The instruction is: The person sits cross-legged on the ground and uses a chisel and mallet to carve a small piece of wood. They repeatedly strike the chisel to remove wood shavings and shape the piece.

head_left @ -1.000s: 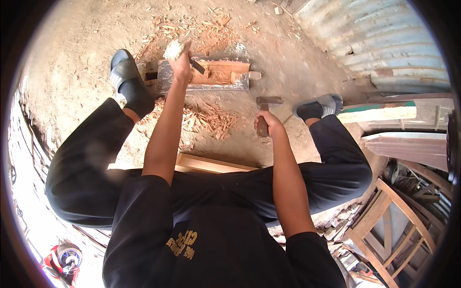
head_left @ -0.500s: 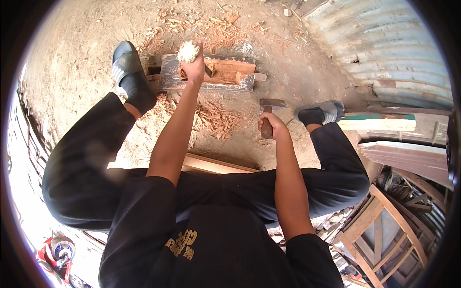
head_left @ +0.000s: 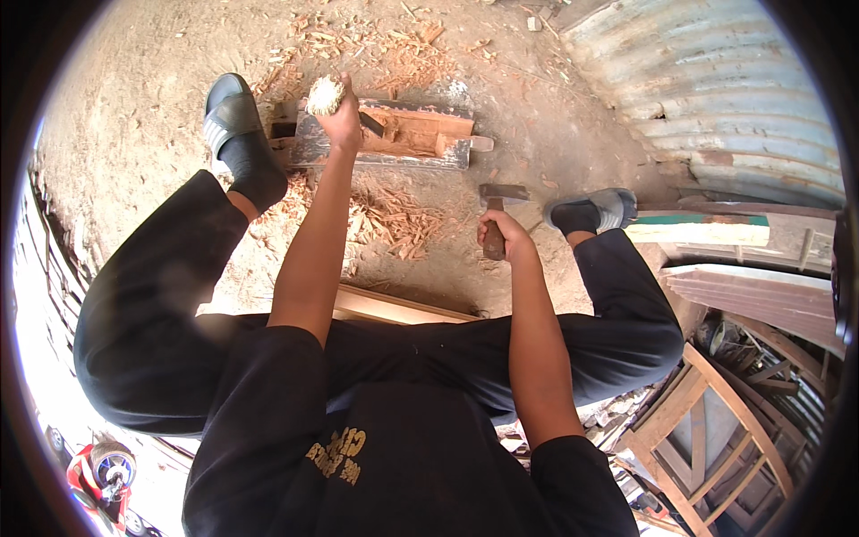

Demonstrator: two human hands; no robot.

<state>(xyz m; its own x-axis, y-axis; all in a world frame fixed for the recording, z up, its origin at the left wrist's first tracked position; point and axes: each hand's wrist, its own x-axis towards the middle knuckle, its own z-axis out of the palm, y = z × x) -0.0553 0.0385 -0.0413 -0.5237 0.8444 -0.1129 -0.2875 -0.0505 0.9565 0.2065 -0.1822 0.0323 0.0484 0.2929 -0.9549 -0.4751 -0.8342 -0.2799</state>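
My left hand (head_left: pixel 341 121) grips a chisel with a pale, frayed top (head_left: pixel 324 95); its dark blade (head_left: pixel 371 123) reaches into the hollow of a weathered wooden block (head_left: pixel 416 134) lying on the dirt floor between my feet. In my right hand (head_left: pixel 503 233) is a hammer-like tool with a wooden handle and a broad dark metal head (head_left: pixel 506 191), held low, to the right of the block and apart from it. Reddish shavings (head_left: pixel 398 224) lie scattered on both long sides of the block.
A corrugated metal sheet (head_left: pixel 698 89) stands at upper right. Boards (head_left: pixel 743 286) and a wooden chair-like frame (head_left: pixel 702 438) are stacked at my right. A light plank (head_left: pixel 403 306) lies just beyond my legs. A red motorbike (head_left: pixel 98 483) shows at lower left.
My left hand and chisel moved right along the block, then slightly back left. The view has shifted a little. Both hands keep their hold on their tools.
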